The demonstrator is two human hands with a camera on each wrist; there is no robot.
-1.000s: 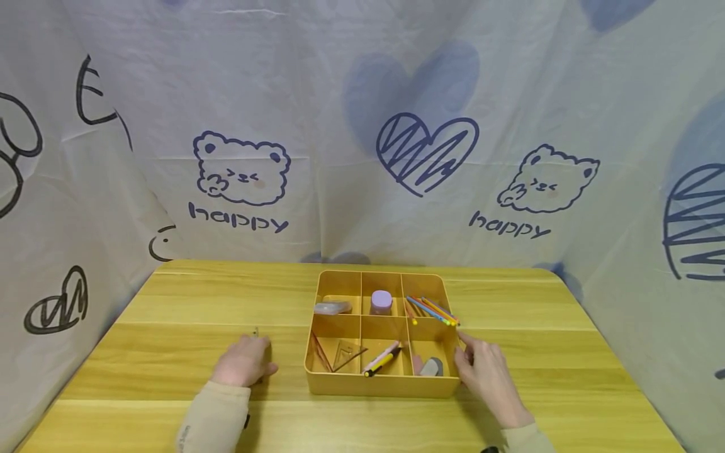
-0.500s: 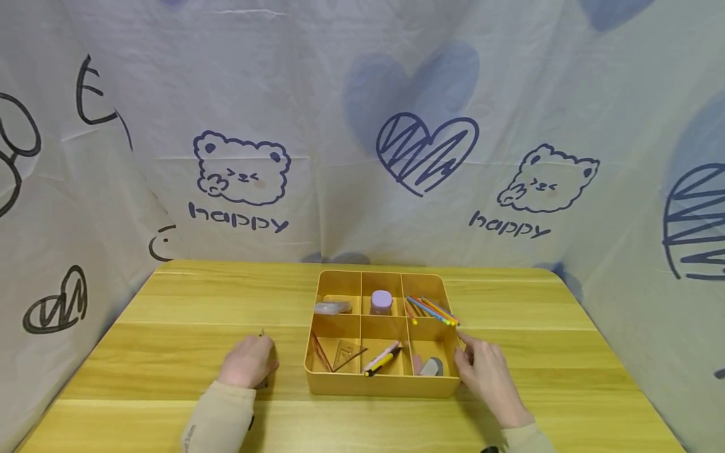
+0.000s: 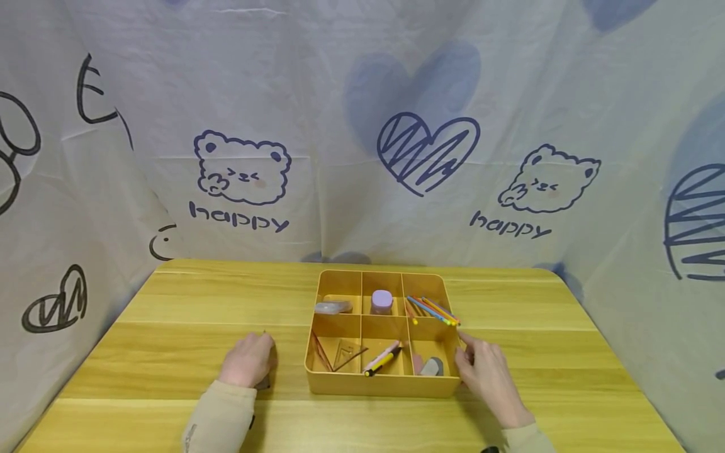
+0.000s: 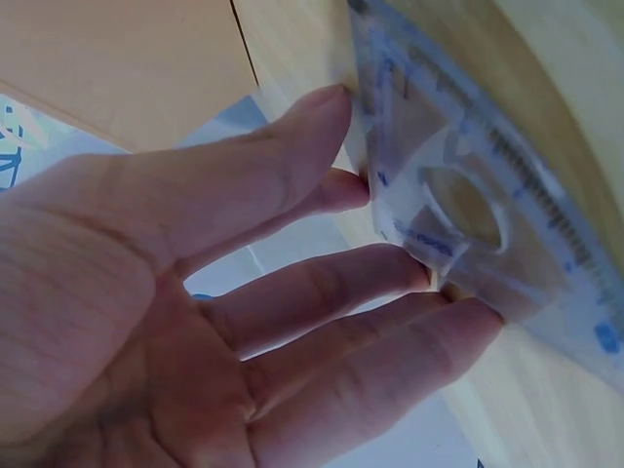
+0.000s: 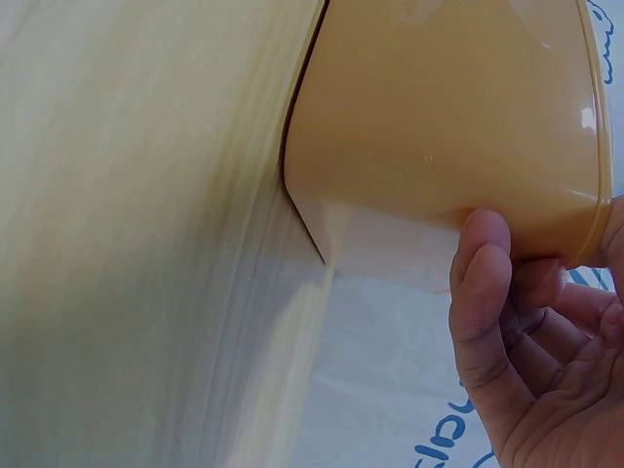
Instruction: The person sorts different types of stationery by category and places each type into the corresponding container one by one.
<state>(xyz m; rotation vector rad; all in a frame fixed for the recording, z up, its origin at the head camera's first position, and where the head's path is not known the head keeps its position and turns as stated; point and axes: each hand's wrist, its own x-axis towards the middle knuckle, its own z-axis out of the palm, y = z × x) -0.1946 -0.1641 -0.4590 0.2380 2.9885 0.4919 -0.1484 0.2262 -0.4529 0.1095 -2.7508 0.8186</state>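
In the left wrist view, a clear plastic set square (image 4: 526,283) with a round hole and scale marks lies close to the table. My left hand (image 3: 246,362) touches it, thumb and fingertips along two of its edges, fingers mostly straight. From above the hand hides nearly all of it. To the right stands a yellow six-compartment organizer box (image 3: 385,385). My right hand (image 3: 489,371) grips its right wall near the rim, with fingers against the outer face in the right wrist view.
The box holds coloured pencils (image 3: 433,309), a purple-lidded container (image 3: 382,301), a pale translucent item (image 3: 333,307), another set square (image 3: 344,355), a yellow-black pen (image 3: 385,362) beside a pink one, and a grey eraser-like piece (image 3: 432,366). A printed cloth (image 3: 340,126) stands behind the wooden table (image 3: 181,314).
My left hand has shifted slightly right, and the set square's visible tip has moved right with it. My right hand and the box stay where they were.
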